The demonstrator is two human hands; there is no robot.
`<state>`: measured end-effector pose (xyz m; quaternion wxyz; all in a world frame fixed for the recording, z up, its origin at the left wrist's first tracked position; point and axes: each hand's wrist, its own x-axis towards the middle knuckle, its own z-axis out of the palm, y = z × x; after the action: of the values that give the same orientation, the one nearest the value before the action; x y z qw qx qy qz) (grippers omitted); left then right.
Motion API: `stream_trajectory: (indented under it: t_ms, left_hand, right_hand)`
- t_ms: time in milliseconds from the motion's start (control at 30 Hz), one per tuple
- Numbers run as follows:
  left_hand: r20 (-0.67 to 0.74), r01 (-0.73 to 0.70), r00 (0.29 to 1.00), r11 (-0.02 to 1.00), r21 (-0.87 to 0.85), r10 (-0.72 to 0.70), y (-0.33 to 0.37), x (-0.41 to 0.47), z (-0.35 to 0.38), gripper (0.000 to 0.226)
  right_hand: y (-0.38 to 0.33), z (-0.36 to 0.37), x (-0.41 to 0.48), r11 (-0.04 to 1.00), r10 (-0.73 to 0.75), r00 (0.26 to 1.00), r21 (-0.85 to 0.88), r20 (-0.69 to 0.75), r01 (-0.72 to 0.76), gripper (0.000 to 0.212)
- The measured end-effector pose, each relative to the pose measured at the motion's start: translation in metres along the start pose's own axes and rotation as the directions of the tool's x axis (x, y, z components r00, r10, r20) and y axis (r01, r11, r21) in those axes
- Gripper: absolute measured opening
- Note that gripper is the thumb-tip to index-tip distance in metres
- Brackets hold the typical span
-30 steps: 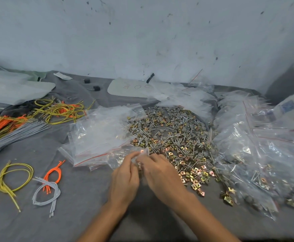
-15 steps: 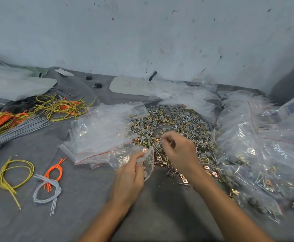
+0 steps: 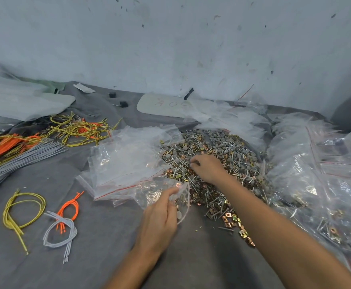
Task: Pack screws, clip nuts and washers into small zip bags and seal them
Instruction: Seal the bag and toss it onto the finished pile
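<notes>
Centrally, a small zip bag [image 3: 149, 192] is held up off the table [image 3: 87, 257] by the L hand [image 3: 160, 217], thumb & fingers pinched on the bag's edge near its mouth; the red-lined mouth is turned to the right, and a few bits are seen inside, type not clear. Just right of it, the R hand [image 3: 207, 167] is laid on the hardware pile [image 3: 222, 149] w/ fingers curled down into the pieces; whether anything is pinched can't be told. The pile (screws, brass-coloured clip nuts, grey washers, all mixed) is spread from mid-table toward the far wall [image 3: 170, 49], w/ some clip nuts scattered at its near edge. A stack of empty zip bags [image 3: 128, 159] is set left of the pile, touching it and partly behind the held bag. Filled bags [image 3: 316, 184] are heaped along the right side. Near left, 3 small wire loops are laid apart on the grey cloth: yellow [image 3: 22, 207], orange [image 3: 70, 207], grey [image 3: 60, 230]. Farther left, a grey wire bundle [image 3: 24, 157] & a yellow/orange tangle [image 3: 76, 130] are seen. A white card [image 3: 162, 104] w/ handwriting is propped by the wall.
</notes>
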<state>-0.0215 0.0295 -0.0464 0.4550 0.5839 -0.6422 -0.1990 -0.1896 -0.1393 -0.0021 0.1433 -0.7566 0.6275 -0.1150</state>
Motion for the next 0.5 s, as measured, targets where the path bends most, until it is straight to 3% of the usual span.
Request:
stream_trajectory:
  t_ms: [167,500]
  left_hand:
    - [0.012,0.006,1.0,1.0,-0.004,-0.006,0.001,-0.001,-0.001,0.036]
    - [0.007,-0.011,1.0,1.0,-0.006,0.011,0.0,-0.001,0.001,0.034]
  right_hand:
    - [-0.006,0.004,0.003,0.997,0.001,0.999,-0.076,-0.048,-0.004,0.017]
    - [0.006,-0.001,-0.004,0.999,0.028,0.992,-0.04,-0.122,-0.033,0.016]
